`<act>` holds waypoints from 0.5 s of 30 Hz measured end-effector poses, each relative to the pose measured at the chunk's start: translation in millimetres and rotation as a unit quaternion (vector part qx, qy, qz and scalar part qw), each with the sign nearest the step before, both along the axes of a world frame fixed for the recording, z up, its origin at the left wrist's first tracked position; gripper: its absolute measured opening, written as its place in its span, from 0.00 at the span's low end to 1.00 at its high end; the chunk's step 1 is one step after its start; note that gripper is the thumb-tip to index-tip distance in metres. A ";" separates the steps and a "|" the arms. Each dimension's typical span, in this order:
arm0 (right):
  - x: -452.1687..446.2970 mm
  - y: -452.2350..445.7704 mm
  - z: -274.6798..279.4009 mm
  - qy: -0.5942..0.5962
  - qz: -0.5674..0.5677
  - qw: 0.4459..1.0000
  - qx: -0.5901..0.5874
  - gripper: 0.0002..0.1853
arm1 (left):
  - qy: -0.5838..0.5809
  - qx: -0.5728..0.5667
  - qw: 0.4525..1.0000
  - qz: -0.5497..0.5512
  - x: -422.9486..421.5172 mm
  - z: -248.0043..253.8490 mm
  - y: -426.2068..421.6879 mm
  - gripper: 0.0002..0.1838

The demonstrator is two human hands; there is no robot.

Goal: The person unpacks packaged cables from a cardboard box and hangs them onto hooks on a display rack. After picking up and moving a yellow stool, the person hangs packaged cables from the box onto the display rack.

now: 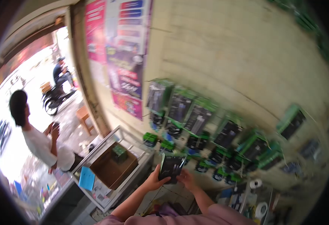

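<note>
A black flat package (171,167) with small pale print and a greenish top edge is held upright in front of me. My left hand (157,181) grips its lower left side, thumb across the front. At its lower right edge my right hand (187,180) holds it with the fingers, partly blurred. Just beyond the package, several green-and-black packs (200,120) hang on the wall. To the left of my hands an open cardboard box (108,181) stands on the counter, with a small green pack (119,152) inside.
The glass-topped counter (112,206) carries a light blue sheet (86,178). White rolls (261,210) stand on a shelf at lower right. A person in a white shirt (40,144) stands beyond the counter at left. Posters (125,75) cover the wall; a motorbike (55,98) is outside.
</note>
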State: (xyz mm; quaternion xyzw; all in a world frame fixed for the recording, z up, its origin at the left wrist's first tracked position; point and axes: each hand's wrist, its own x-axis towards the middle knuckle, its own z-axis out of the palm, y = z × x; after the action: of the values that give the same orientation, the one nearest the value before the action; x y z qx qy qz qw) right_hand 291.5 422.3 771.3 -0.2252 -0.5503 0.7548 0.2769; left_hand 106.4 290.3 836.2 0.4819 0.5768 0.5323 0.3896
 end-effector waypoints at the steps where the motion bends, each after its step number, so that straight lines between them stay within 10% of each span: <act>1: 17.9 6.1 26.2 0.003 -0.045 0.998 0.049 0.25 | 0.022 0.015 0.999 -0.039 7.9 16.4 12.5 0.34; 6: 112.5 3.3 168.7 0.058 -0.235 0.952 0.188 0.28 | -0.020 0.082 0.978 -0.191 73.6 137.7 52.2 0.47; 15: 229.4 -9.9 260.9 0.051 -0.425 0.843 0.326 0.40 | 0.050 0.292 0.915 -0.274 227.1 237.0 142.4 0.42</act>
State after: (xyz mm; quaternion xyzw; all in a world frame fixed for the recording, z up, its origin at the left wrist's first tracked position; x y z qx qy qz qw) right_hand 520.9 412.4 1032.2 -0.2953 -0.6000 0.3501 0.6559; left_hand 333.5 432.7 1073.2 0.7394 0.2600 0.5243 0.3328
